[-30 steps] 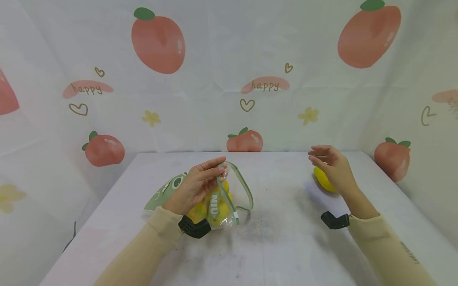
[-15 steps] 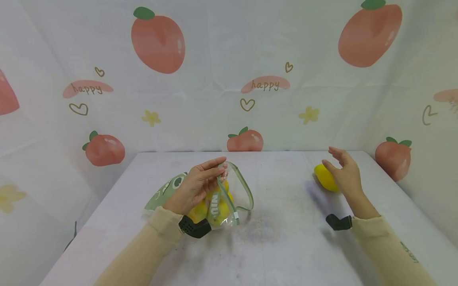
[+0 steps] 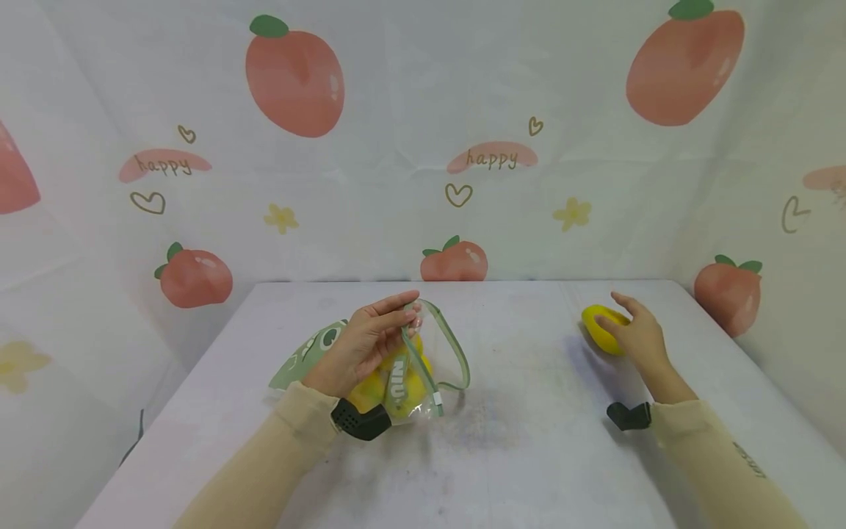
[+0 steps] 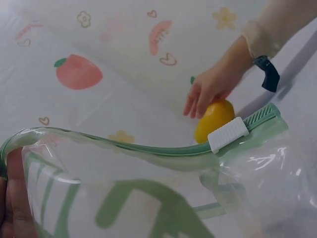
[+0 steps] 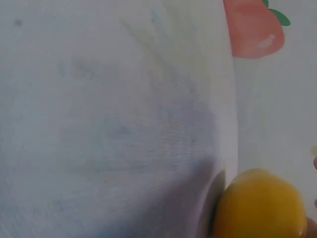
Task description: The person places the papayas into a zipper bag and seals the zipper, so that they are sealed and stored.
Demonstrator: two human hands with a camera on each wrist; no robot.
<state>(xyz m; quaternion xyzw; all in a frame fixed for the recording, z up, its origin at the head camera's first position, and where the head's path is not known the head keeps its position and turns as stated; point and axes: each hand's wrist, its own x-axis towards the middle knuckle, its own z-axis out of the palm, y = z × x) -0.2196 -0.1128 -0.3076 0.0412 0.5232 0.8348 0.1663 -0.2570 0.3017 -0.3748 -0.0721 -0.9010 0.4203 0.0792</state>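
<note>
My left hand (image 3: 370,330) pinches the upper rim of a clear zip bag (image 3: 432,389) with a green edge and a white slider (image 4: 228,135). Its mouth gapes towards the right, and several yellow fruits (image 3: 413,389) lie inside. At the right of the table, my right hand (image 3: 641,336) is over a yellow, lemon-like fruit (image 3: 596,332), thumb on the near side and fingers spread beyond it. The left wrist view shows the same fruit (image 4: 215,121) just under the hand; whether the fingers touch it, I cannot tell. The right wrist view shows the fruit (image 5: 260,206) low at the right.
A green item with a cartoon face (image 3: 304,360) lies left of the bag, partly behind my left hand. The white table (image 3: 502,455) ends at a fruit-printed cloth backdrop (image 3: 390,206), which also rises along both sides.
My right hand has shifted to the right, spread its fingers and then come down over the lone yellow fruit. The left hand and the bag have stayed in place.
</note>
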